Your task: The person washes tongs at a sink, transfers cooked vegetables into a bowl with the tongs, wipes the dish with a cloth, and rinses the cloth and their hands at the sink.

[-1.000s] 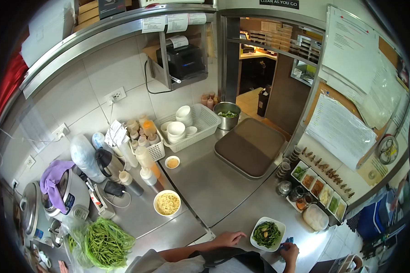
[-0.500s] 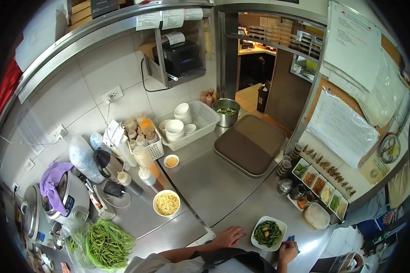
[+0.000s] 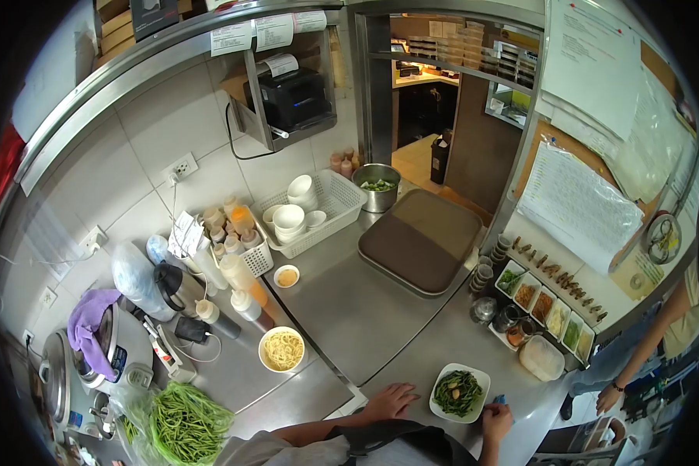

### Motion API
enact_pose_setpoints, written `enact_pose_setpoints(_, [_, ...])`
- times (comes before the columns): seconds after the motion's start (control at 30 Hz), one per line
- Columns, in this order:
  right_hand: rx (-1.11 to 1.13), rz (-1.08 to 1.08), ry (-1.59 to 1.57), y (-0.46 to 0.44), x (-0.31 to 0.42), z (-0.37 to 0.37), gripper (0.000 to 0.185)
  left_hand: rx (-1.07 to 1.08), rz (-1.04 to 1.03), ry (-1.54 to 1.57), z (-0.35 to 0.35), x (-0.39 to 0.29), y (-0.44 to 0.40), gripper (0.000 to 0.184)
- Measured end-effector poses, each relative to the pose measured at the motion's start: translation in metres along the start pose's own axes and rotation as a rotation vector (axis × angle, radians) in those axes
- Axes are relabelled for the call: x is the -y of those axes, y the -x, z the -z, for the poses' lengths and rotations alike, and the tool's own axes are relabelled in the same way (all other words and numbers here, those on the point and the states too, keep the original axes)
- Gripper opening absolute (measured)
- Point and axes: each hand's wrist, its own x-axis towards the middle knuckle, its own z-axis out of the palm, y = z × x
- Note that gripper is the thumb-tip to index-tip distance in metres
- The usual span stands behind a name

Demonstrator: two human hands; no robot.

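My left hand rests on the steel counter with its fingers stretched out, holding nothing. To the right of it stands a white square bowl of dark cooked greens topped with a few pale brown pieces. Close to the bowl's right side, my right hand is closed around a blue cloth. Only a small bit of the cloth shows above the fingers. Farther left on the counter is a round white bowl of noodles.
A stacked brown tray, a white basket of bowls and a steel pot stand at the back. Condiment containers line the right. Squeeze bottles and bagged green beans are left. A person's arm shows at far right.
My right hand has shifted slightly by the bowl, and less of the blue cloth shows. At far right, the other person has come further into view. The whole view has turned a little.
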Motion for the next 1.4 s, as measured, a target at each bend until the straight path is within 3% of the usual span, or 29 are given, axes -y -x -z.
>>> enact_pose_setpoints(0.13, [0.248, -0.063, -0.247, -0.015, -0.019, 0.014, 0.022, -0.026, 0.008, -0.003, -0.008, 0.003, 0.001, 0.041])
enact_pose_setpoints(0.2, [0.325, 0.068, -0.198, -0.026, -0.021, 0.024, 0.018, -0.010, 0.009, -0.047, -0.016, 0.014, 0.004, 0.042])
enact_pose_setpoints(0.23, [0.427, 0.042, 0.037, -0.036, -0.045, 0.016, 0.018, 0.021, -0.003, -0.078, -0.029, 0.029, 0.005, 0.042])
enact_pose_setpoints(0.27, [0.360, 0.159, 0.131, -0.044, -0.029, 0.027, 0.020, 0.066, -0.030, -0.096, -0.042, 0.031, 0.010, 0.042])
enact_pose_setpoints(0.3, [0.283, 0.101, 0.098, -0.055, 0.013, 0.050, 0.019, 0.056, 0.011, -0.084, -0.036, 0.024, 0.007, 0.042])
enact_pose_setpoints(0.33, [0.258, -0.054, -0.235, -0.081, 0.051, 0.075, 0.019, 0.072, 0.033, -0.065, -0.036, 0.020, 0.001, 0.042])
enact_pose_setpoints(0.37, [0.266, -0.049, -0.235, -0.102, 0.067, 0.080, 0.018, 0.056, 0.002, -0.065, -0.035, 0.020, -0.001, 0.041])
enact_pose_setpoints(0.4, [0.198, 0.073, -0.251, -0.125, 0.071, 0.073, 0.020, 0.031, -0.019, -0.068, -0.035, 0.021, -0.003, 0.041])
enact_pose_setpoints(0.5, [0.165, 0.175, -0.284, -0.189, 0.128, 0.069, 0.025, -0.001, -0.031, -0.081, -0.032, 0.018, -0.005, 0.040])
enact_pose_setpoints(0.57, [0.108, 0.377, -0.119, -0.242, 0.142, 0.047, 0.023, -0.008, -0.025, -0.092, -0.029, 0.016, -0.006, 0.039])
enact_pose_setpoints(0.7, [-0.238, 0.683, -0.012, -0.343, 0.162, -0.014, 0.018, -0.040, -0.043, -0.095, -0.034, 0.022, -0.007, 0.039])
enact_pose_setpoints(0.8, [-0.308, 0.737, 0.105, -0.394, 0.172, -0.045, 0.015, -0.035, -0.019, -0.100, -0.037, 0.026, -0.005, 0.038])
enact_pose_setpoints(0.9, [-0.022, 0.530, 0.419, -0.422, 0.175, -0.063, 0.014, 0.002, 0.000, -0.107, -0.032, 0.026, -0.005, 0.036])
enact_pose_setpoints(1.0, [0.008, 0.526, 0.407, -0.448, 0.164, -0.079, 0.015, 0.000, -0.033, -0.109, -0.034, 0.032, -0.009, 0.034])
enact_pose_setpoints(1.13, [-0.193, 0.645, 0.016, -0.426, 0.166, -0.051, 0.015, 0.057, -0.034, -0.205, -0.040, 0.035, -0.004, 0.036])
enact_pose_setpoints(1.23, [-0.099, 0.534, -0.109, -0.339, 0.184, 0.008, 0.018, 0.120, -0.040, -0.164, -0.045, 0.044, 0.001, 0.039])
enact_pose_setpoints(1.3, [0.140, 0.360, 0.093, -0.266, 0.171, 0.033, 0.017, 0.126, -0.029, -0.124, -0.042, 0.042, 0.000, 0.039])
enact_pose_setpoints(1.4, [0.239, 0.292, -0.094, -0.168, 0.120, 0.034, 0.012, 0.068, 0.002, -0.085, -0.038, 0.035, -0.004, 0.037])
